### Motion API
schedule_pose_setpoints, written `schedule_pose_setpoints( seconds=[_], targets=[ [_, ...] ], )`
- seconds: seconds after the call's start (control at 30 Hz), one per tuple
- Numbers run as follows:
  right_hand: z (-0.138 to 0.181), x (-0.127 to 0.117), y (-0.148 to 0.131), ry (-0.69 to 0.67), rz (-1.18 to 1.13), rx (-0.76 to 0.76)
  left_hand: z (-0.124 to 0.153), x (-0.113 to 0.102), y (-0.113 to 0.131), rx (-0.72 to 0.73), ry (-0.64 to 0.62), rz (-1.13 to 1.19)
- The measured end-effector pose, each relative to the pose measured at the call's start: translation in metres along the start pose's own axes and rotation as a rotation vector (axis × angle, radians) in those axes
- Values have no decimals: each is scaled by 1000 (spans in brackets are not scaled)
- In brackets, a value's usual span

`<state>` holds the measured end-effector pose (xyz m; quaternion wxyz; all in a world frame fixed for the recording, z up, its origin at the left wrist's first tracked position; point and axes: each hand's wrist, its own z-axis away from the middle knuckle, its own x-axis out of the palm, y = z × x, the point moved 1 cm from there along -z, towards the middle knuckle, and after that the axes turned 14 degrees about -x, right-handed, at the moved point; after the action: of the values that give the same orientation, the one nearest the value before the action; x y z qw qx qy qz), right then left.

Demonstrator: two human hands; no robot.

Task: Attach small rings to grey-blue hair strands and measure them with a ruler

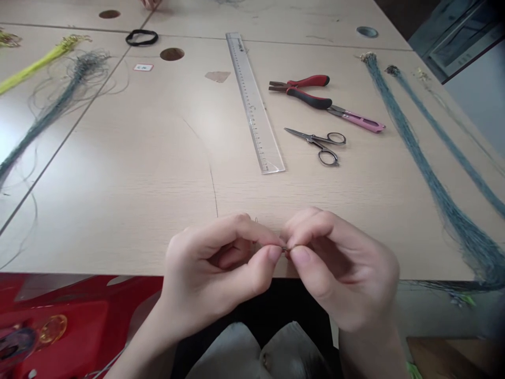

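Note:
My left hand [224,258] and my right hand [335,263] meet just above the table's near edge, each closed in a pinch of thumb and forefinger. Between the fingertips shows a tiny dark thread-like piece [284,249]; most of it is covered, and its exact kind is too small to tell. A thin dark thread [213,181] lies on the table and disappears behind my left hand. Beyond the hands lie a clear ruler [255,108], small metal scissors [315,141], red-and-black pliers [305,90] and pink-handled snips [361,120].
Bundles of blue-green thread [410,142] lie at right, one hanging over the edge. At left are a grey-green thread bundle [59,102] and a yellow one [43,66]. A black band [142,37] and a small label [143,67] sit farther back. Another person's hand [150,3] shows at the top.

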<state>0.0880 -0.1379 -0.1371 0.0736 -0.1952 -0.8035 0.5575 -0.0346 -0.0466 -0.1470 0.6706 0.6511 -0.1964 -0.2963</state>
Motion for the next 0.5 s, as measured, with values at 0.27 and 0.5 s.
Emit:
schedule_pose_setpoints(
  seconds=[0.27,0.5],
  targets=[
    [3,3,4,65,1,-66,-2,-3,2,-11,-78,49],
    [5,2,4,79,25,-75,-2,-2,1,14,-72,38]
  ],
)
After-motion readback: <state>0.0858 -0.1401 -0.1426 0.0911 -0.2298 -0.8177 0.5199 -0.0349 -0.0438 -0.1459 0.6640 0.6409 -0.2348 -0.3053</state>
